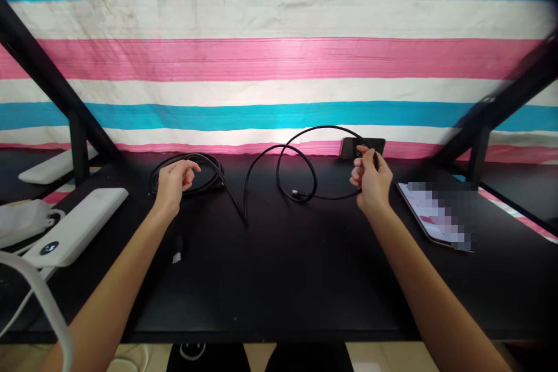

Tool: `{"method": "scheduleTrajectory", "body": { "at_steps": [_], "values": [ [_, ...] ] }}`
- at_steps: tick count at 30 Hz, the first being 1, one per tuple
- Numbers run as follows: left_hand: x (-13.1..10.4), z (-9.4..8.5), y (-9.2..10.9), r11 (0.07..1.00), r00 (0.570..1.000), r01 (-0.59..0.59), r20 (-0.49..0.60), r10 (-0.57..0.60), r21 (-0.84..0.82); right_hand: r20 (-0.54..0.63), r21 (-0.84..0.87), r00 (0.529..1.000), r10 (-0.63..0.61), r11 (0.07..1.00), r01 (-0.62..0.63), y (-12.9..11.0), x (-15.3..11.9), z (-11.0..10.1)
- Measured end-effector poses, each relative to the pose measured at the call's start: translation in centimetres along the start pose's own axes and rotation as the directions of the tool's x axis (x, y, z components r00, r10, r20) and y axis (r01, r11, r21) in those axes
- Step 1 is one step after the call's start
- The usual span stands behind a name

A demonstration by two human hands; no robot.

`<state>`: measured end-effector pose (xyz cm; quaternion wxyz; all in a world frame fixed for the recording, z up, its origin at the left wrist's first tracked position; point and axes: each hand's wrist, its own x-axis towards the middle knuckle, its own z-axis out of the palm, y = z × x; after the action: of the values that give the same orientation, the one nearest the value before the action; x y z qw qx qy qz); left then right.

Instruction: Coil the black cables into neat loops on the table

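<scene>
One thin, round black cable (328, 126), pinched in the closed right hand (371, 177), best guided slack against kinks; left hand (172, 183) half-curled at black coil (200, 156), hold unclear.

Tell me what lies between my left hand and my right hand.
In the head view, black cable runs in loose loops between the left hand and the right hand, with a metal-tipped connector among them.

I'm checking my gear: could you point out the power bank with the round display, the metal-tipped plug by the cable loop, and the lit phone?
Power bank (82, 225): head view, white top.
Plug (295, 192): head view, metal tip.
Phone (425, 209): head view, screen.
</scene>
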<state>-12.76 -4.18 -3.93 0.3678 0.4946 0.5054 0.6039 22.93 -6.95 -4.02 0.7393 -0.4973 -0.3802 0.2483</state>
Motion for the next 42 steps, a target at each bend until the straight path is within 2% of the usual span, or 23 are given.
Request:
{"method": "scheduleTrajectory", "body": {
  "at_steps": [5,8,12,16,20,24,27,30,32,34,37,39,40,42],
  "values": [
    [-0.2,0.2,0.0,1.0,1.0,0.005,-0.025,-0.006,-0.02,0.007,-0.031,0.999,-0.05,0.998,0.05,0.1,-0.1,0.0],
    [-0.3,0.4,0.2,0.997,0.998,0.053,-0.028,-0.054,-0.052,0.011,-0.06,0.999,-0.047,0.997,0.048,0.4,-0.1,0.0],
    [-0.4,0.7,0.6,0.981,0.99,0.138,-0.02,-0.142,-0.14,0.047,-0.055,0.995,0.083,0.995,-0.081,0.8,-0.3,0.1],
    [-0.6,0.8,1.0,0.953,0.984,0.179,0.042,-0.173,-0.245,0.168,-0.11,0.953,0.251,0.966,-0.235,1.1,-0.6,0.4],
    [-0.9,0.9,1.4,0.911,0.981,0.19,0.092,-0.168,-0.367,0.218,-0.14,0.923,0.318,0.946,-0.293,1.2,-0.8,0.6],
    [-1.1,0.8,1.6,0.853,0.977,0.212,0.107,-0.183,-0.477,0.165,0.059,0.932,0.323,0.94,-0.336,1.3,-1.1,0.9],
    [-1.3,0.9,1.7,0.822,0.968,0.246,0.172,-0.183,-0.514,0.121,0.209,0.948,0.296,0.926,-0.315,1.4,-1.6,1.3],
    [-2.0,1.5,1.9,0.841,0.96,0.25,0.235,-0.152,-0.479,0.202,0.234,0.936,0.287,0.914,-0.331,1.1,-2.2,1.9],
    [-2.5,2.0,1.9,0.859,0.952,0.25,0.274,-0.134,-0.446,0.312,0.232,0.899,0.306,0.894,-0.384,0.7,-2.6,2.3],
    [-2.9,2.4,1.9,0.864,0.939,0.264,0.319,-0.129,-0.428,0.424,0.207,0.836,0.349,0.861,-0.465,0.3,-3.0,2.6],
    [-3.3,2.7,1.8,0.859,0.911,0.304,0.391,-0.135,-0.412,0.572,0.083,0.685,0.452,0.799,-0.596,-0.2,-3.6,3.0],
    [-3.3,2.7,1.7,0.854,0.893,0.329,0.426,-0.143,-0.404,0.641,-0.016,0.583,0.5,0.767,-0.641,-0.4,-4.0,3.1],
    [-3.3,2.7,1.7,0.85,0.887,0.339,0.439,-0.146,-0.403,0.663,-0.048,0.549,0.509,0.76,-0.648,-0.4,-4.1,3.1],
    [-3.4,2.7,1.7,0.84,0.878,0.356,0.453,-0.151,-0.409,0.692,-0.073,0.523,0.498,0.769,-0.636,-0.4,-4.4,3.0]
  ]
}}
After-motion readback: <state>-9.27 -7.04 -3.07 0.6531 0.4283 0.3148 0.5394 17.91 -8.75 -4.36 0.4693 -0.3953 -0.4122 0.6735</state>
